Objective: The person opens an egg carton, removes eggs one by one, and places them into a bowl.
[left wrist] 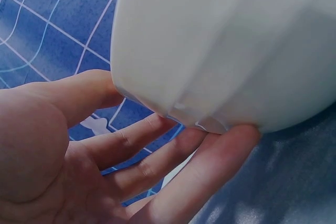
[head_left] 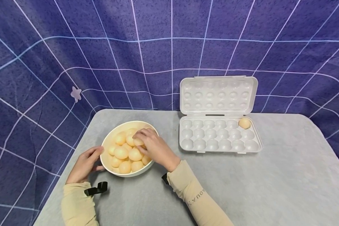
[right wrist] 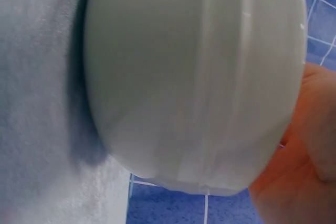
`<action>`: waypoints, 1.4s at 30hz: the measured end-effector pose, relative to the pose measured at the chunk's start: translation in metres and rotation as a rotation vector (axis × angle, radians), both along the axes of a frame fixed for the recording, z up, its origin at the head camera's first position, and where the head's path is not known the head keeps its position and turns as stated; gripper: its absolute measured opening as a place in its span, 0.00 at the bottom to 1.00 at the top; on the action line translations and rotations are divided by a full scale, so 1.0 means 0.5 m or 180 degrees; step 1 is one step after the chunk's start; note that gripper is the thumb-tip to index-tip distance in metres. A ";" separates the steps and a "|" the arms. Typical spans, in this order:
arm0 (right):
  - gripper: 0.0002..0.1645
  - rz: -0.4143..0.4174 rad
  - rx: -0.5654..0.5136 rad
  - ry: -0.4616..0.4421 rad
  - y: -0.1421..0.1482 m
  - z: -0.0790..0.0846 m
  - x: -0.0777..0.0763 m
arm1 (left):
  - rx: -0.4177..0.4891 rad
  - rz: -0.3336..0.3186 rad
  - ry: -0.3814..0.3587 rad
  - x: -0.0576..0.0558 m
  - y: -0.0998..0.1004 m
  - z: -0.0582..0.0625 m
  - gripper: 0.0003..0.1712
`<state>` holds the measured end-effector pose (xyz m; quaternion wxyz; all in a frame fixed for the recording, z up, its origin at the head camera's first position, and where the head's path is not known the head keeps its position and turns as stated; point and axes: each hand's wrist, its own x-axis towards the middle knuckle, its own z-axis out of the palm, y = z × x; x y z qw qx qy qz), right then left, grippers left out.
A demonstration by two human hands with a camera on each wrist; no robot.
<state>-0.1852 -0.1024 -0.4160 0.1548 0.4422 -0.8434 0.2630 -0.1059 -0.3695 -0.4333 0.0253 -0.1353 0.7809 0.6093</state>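
Note:
A white bowl [head_left: 105, 168] full of pale eggs [head_left: 121, 153] stands on the left of the table. My left hand [head_left: 83, 164] holds its left side, thumb at the rim and fingers lower on the outer wall, as the left wrist view [left wrist: 157, 156] also shows. Inside the bowl, my right hand [head_left: 157, 147] pinches an egg [head_left: 138, 142] near the right rim. From the right wrist, the bowl's outer wall [right wrist: 157, 77] fills the view and hides the fingertips. An open white egg carton [head_left: 183, 135] has one egg [head_left: 244, 123] in its back right cup.
The carton's lid [head_left: 218, 110] stands raised against a blue curtain [head_left: 158, 53] with a light grid. Under everything lies a grey tabletop [head_left: 285, 175] with rounded back corners. Black straps [head_left: 97, 189] sit at the wrists over beige sleeves [head_left: 197, 194].

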 end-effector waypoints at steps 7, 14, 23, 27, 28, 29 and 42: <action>0.18 0.0026 0.0099 0.0005 -0.004 -0.009 -0.001 | -0.0032 -0.0004 0.0013 0.001 0.004 0.004 0.35; 0.23 0.0001 0.0269 0.0025 -0.002 -0.010 0.000 | 0.0018 -0.0021 0.0039 -0.001 0.002 0.001 0.34; 0.28 0.0024 0.0107 -0.0068 0.028 0.023 0.001 | 0.0024 -0.0026 0.0049 0.001 0.004 0.003 0.34; 0.26 0.0006 0.0067 -0.0046 0.049 0.039 -0.005 | 0.0108 -0.0014 0.0034 0.002 0.002 0.005 0.34; 0.26 -0.0005 0.0061 -0.0025 0.056 0.043 -0.008 | 0.0128 -0.0015 0.0033 0.002 0.003 0.005 0.33; 0.25 -0.0015 0.0044 -0.0006 0.063 0.045 -0.011 | 0.0146 -0.0019 0.0033 0.001 0.004 0.006 0.33; 0.24 -0.0197 -0.0051 0.0306 0.192 0.061 -0.043 | 0.0221 -0.0070 0.0064 0.001 0.001 0.005 0.31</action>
